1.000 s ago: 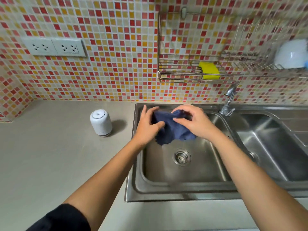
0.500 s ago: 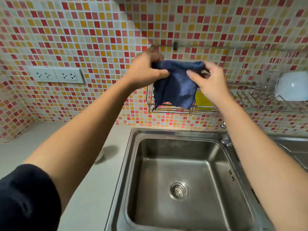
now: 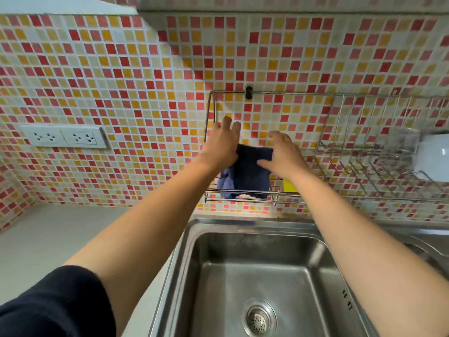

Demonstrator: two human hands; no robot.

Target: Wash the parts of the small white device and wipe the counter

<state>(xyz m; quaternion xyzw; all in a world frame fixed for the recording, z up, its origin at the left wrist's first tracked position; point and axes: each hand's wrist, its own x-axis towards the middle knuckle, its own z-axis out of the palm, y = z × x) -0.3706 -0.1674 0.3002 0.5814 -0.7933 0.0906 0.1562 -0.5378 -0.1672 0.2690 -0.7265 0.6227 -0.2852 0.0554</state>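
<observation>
Fingers of both hands are closed on a dark blue cloth (image 3: 252,171) that is held up against the wire rack (image 3: 313,193) on the tiled wall (image 3: 145,76). The left hand (image 3: 222,144) is seen from the back, its grip pinching the cloth's upper left corner, with the fingertips raised toward the rack's left upright. The right hand (image 3: 283,155) is set just beside it, its grip narrow, the thumb pressed on the front of the cloth and the other fingers curled over the top edge. Between the two hands the cloth is stretched flat; below them it hangs down to the rack's lower front rail, where a paler blue fold is shown at its left side. A yellow sponge (image 3: 289,186) is partly hidden behind the right wrist, just beside the cloth on the rack. Farther right on the same rack a white bowl (image 3: 435,156) is propped among the wires. A dark sleeve (image 3: 56,305) is worn on the left arm; the right forearm is bare. Below the rack the steel sink (image 3: 262,271) is seen with its round drain (image 3: 259,317) near the bottom edge. To the left, a grey worktop (image 3: 48,234) is met by the tiles, and two white sockets (image 3: 64,137) are mounted on the wall above it. The small white device cannot be seen from the head view.
</observation>
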